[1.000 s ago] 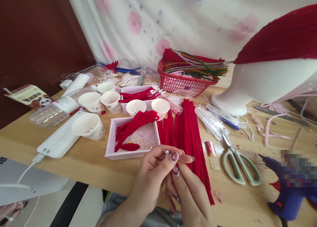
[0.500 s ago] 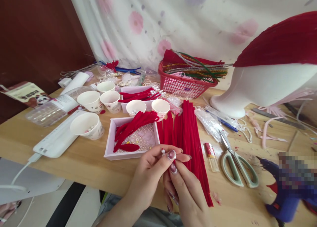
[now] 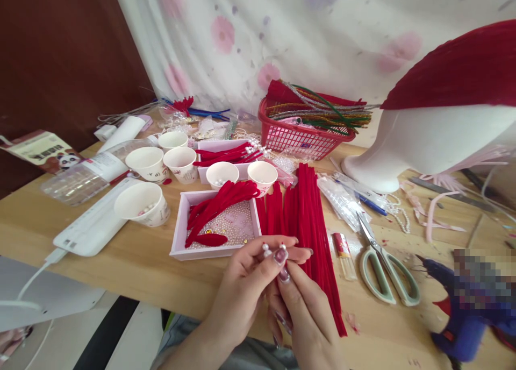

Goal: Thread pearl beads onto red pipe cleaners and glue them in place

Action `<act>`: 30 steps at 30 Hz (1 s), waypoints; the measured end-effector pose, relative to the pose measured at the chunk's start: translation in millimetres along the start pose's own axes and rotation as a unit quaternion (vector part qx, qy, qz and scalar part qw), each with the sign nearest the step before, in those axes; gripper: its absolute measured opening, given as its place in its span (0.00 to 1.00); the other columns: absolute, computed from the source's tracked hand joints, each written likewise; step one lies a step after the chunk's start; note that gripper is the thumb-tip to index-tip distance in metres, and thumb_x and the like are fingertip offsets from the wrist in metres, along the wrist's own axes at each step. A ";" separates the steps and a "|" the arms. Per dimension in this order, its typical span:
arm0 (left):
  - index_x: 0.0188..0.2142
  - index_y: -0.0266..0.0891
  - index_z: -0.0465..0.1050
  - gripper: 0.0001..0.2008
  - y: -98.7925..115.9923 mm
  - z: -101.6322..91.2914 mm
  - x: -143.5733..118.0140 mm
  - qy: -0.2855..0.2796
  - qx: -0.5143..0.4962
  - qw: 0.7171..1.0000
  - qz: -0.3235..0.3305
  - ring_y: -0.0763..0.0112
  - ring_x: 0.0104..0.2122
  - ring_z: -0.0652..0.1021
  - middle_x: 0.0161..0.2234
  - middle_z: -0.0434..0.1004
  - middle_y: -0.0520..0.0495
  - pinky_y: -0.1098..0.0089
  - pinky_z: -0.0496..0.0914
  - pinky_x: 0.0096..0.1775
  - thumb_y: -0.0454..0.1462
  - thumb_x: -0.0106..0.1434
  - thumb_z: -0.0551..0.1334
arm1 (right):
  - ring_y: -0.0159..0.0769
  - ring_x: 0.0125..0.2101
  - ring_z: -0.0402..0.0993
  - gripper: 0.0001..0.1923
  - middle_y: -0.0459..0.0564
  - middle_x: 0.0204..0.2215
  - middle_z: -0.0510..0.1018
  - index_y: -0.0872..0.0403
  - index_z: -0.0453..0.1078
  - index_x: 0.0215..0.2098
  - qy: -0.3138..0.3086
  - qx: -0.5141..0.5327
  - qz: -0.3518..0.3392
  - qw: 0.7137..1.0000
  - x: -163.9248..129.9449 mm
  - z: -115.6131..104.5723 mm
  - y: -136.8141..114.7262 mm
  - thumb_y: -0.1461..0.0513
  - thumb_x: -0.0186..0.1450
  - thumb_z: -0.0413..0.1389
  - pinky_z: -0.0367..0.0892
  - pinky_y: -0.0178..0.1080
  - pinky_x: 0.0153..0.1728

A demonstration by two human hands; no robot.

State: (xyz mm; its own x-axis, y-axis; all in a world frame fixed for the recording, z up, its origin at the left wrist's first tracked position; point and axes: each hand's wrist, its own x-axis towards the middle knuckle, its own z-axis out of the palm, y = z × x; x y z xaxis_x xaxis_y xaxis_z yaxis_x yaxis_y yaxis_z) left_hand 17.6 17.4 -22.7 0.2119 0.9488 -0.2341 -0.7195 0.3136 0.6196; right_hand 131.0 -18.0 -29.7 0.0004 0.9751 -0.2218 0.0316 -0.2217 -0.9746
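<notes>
My left hand point(image 3: 248, 281) and my right hand point(image 3: 306, 316) meet just in front of the table's near edge. Together their fingertips pinch small white pearl beads point(image 3: 266, 248) on what looks like a thin red stem. Two beads show above my left thumb. Right behind the hands lies a long bundle of red pipe cleaners point(image 3: 308, 219). To the left of it stands a pale pink tray point(image 3: 177, 235) with pearls and bent red pieces in it.
Several white paper cups point(image 3: 141, 203) stand left of the tray. Green-handled scissors point(image 3: 382, 262), a lighter point(image 3: 344, 254) and a blue glue gun point(image 3: 463, 316) lie to the right. A red basket point(image 3: 300, 136) and a white mannequin head point(image 3: 427, 141) with a red cover stand behind.
A second pearl bead now shows at my fingertips beside the first. Both hands stay in nearly the same place; the view shifted slightly.
</notes>
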 end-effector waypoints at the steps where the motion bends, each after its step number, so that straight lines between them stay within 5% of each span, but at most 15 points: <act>1: 0.45 0.42 0.83 0.15 0.0 -0.9 -0.7 -0.005 -0.003 1.000 0.001 0.60 0.50 0.84 0.43 0.88 0.43 0.70 0.76 0.50 0.43 0.61 0.74 | 0.35 0.17 0.69 0.26 0.46 0.21 0.76 0.46 0.81 0.52 0.014 0.000 0.020 1.000 1.0 1.1 -0.4 0.40 0.67 0.58 0.69 0.36 0.17; 7: 0.45 0.42 0.83 0.14 -0.1 -5.3 -4.2 0.018 -0.003 0.999 0.039 0.58 0.51 0.84 0.45 0.88 0.42 0.64 0.75 0.55 0.46 0.65 0.70 | 0.35 0.26 0.74 0.31 0.51 0.39 0.83 0.45 0.80 0.55 0.043 0.008 0.028 0.999 2.0 -0.2 -4.2 0.37 0.62 0.61 0.72 0.36 0.25; 12: 0.39 0.41 0.83 0.10 3.2 -1.0 -7.7 0.054 0.053 0.996 0.044 0.57 0.47 0.85 0.40 0.89 0.44 0.63 0.75 0.53 0.45 0.64 0.71 | 0.32 0.22 0.61 0.27 0.43 0.22 0.68 0.46 0.82 0.50 -0.008 0.033 0.029 0.999 3.1 2.9 -10.8 0.39 0.64 0.61 0.60 0.33 0.21; 19: 0.37 0.42 0.84 0.09 0.6 0.6 -10.1 0.056 0.039 0.996 0.055 0.60 0.43 0.86 0.38 0.89 0.45 0.69 0.77 0.45 0.44 0.63 0.72 | 0.34 0.23 0.56 0.26 0.43 0.21 0.61 0.48 0.82 0.32 -0.043 0.022 -0.022 0.999 4.8 4.9 -22.0 0.38 0.65 0.58 0.58 0.36 0.22; 30: 0.45 0.42 0.85 0.14 2.3 -5.6 -7.3 0.024 0.047 0.999 0.010 0.55 0.52 0.82 0.49 0.86 0.41 0.61 0.72 0.58 0.43 0.60 0.74 | 0.26 0.18 0.57 0.32 0.37 0.18 0.60 0.50 0.78 0.54 -0.016 0.128 0.098 0.987 7.4 7.1 -8.3 0.40 0.61 0.64 0.54 0.30 0.19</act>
State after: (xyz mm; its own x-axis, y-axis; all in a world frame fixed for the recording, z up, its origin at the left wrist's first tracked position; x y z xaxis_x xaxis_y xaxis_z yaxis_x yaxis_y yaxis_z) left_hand 10.6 11.0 -23.7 0.1645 0.9529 -0.2549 -0.6575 0.2985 0.6918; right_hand 123.6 -9.0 -23.4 -0.0499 0.9139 -0.4030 -0.2194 -0.4036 -0.8882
